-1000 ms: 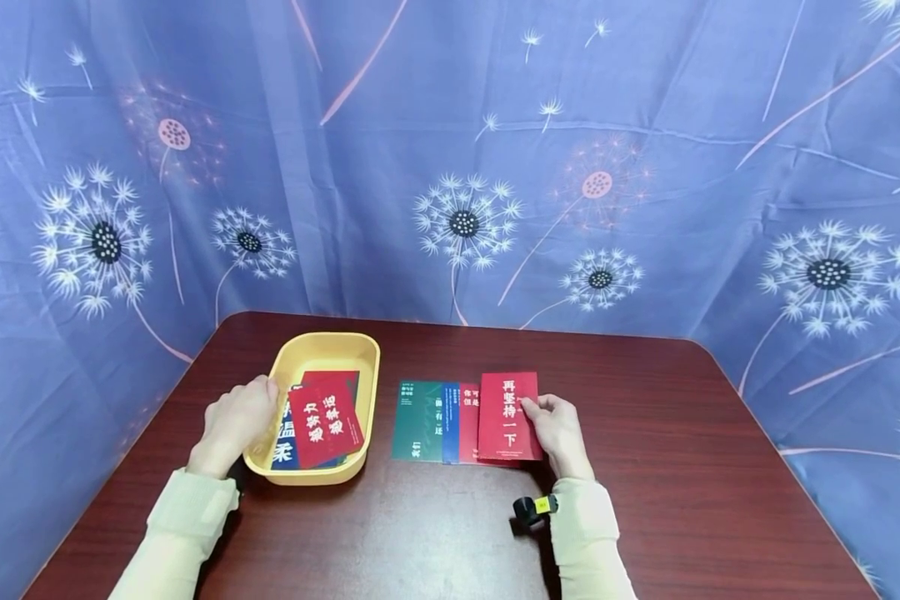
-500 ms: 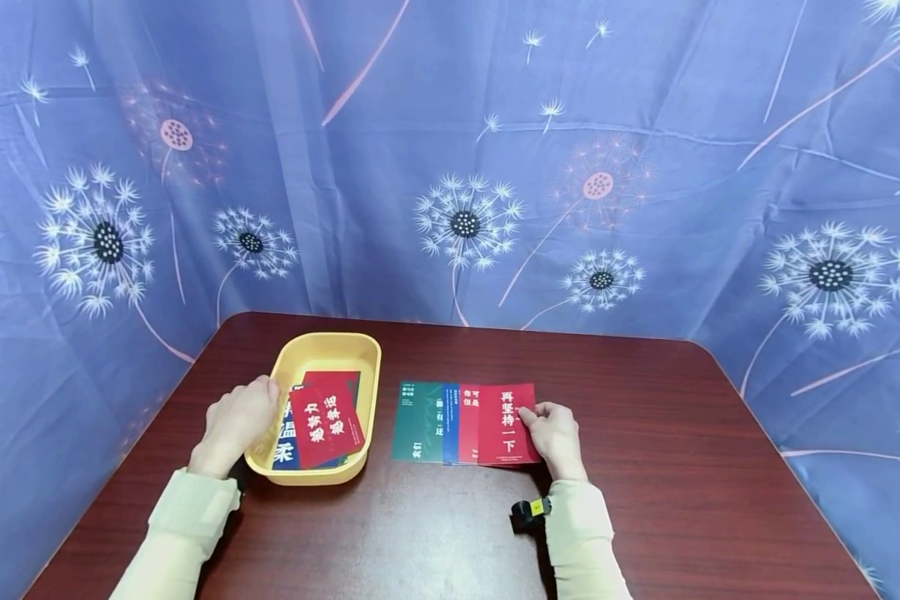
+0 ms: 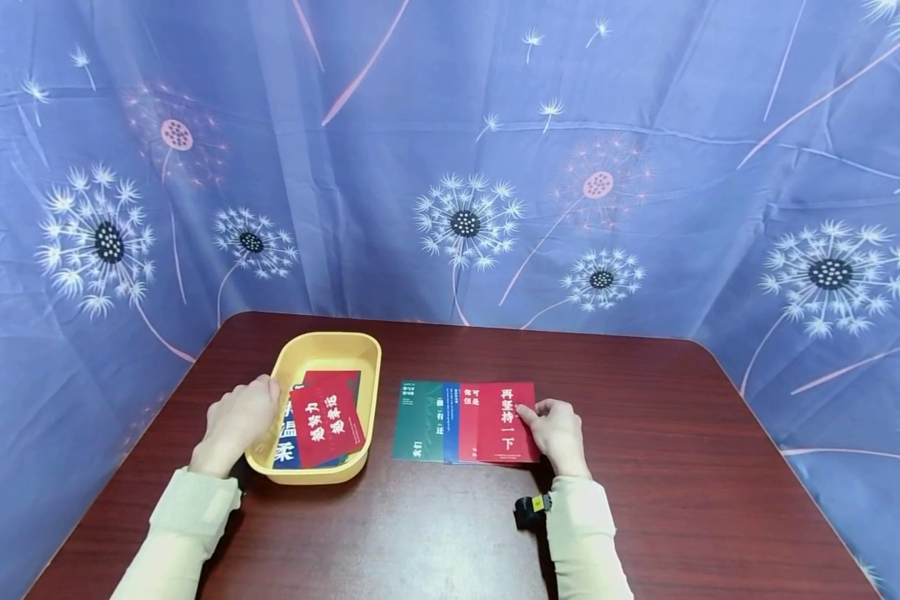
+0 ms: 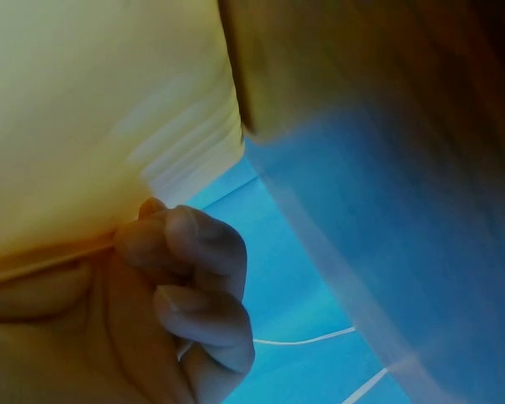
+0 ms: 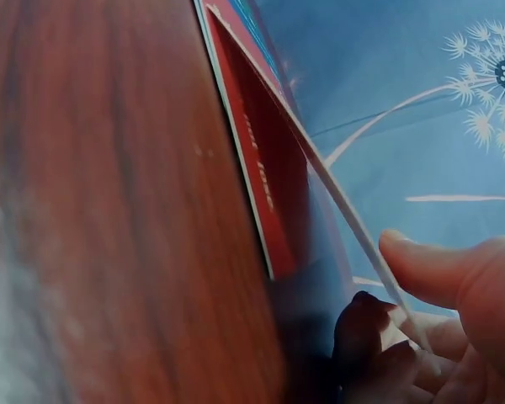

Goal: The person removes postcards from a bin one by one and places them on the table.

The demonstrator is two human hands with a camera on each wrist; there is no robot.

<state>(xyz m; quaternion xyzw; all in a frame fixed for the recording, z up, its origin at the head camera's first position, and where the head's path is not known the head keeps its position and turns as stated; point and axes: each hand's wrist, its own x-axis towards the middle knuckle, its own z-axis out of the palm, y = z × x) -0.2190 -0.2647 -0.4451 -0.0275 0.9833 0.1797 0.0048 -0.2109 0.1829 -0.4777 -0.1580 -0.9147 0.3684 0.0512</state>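
The red card (image 3: 497, 427), tilted just left of the right hand (image 3: 558, 437), could slip if released unevenly, nudging the overlapping cards (image 3: 417, 421) farther left askew. That hand is nearly closed, thumb and fingers pinching the card's edge. The left hand (image 3: 238, 421) curls round the rim of the tub (image 3: 322, 477).

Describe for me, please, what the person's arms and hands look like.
The left sleeve and right sleeve are pale cream, ending in cuffs at the wrists. The left hand and right hand are ungloved. A small black device with a yellow label sits by the right wrist; something dark, mostly hidden, shows by the left.
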